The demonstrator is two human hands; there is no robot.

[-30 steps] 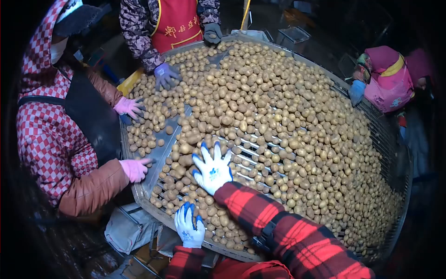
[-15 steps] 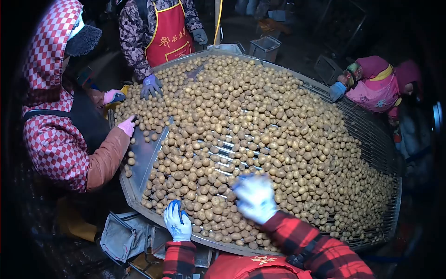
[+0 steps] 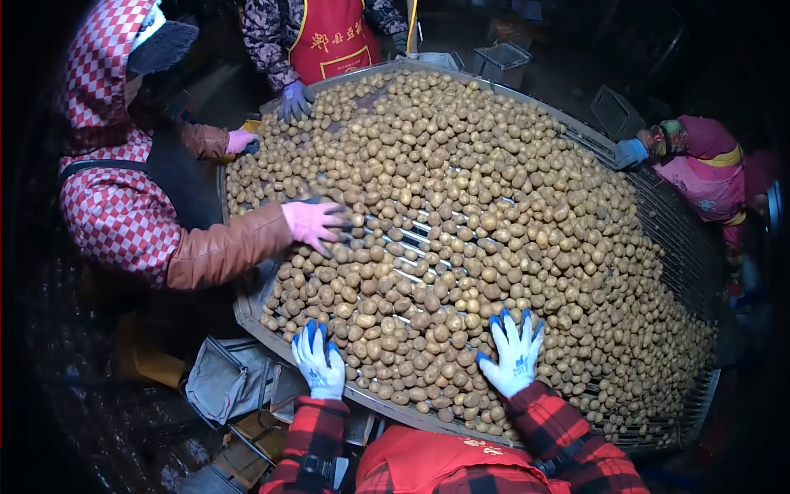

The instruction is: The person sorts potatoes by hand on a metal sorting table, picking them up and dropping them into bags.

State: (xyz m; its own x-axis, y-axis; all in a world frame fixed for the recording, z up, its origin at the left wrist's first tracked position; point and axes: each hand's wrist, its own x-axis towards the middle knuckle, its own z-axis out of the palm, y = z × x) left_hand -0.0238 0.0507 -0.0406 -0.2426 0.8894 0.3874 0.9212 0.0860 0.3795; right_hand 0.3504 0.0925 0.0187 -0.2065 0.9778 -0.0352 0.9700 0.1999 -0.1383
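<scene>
Through my feed a wide slatted counter (image 3: 676, 226) fills most of the view, its bare slats along the right, and the heap of potatoes (image 3: 485, 222) lies broadly over the rest. At the left a co-worker in a checked hood (image 3: 119, 210) stretches a pink-gloved hand (image 3: 315, 224) over the heap; I see a co-worker in a red apron (image 3: 329, 39) at the far edge and a co-worker in pink (image 3: 698, 165) at the right. A grey bag (image 3: 224, 379) sits below the near-left rim. My left grip (image 3: 319, 361) is spread at the near rim, my right grip (image 3: 514, 356) spread over potatoes; I cannot tell how firmly either presses.
</scene>
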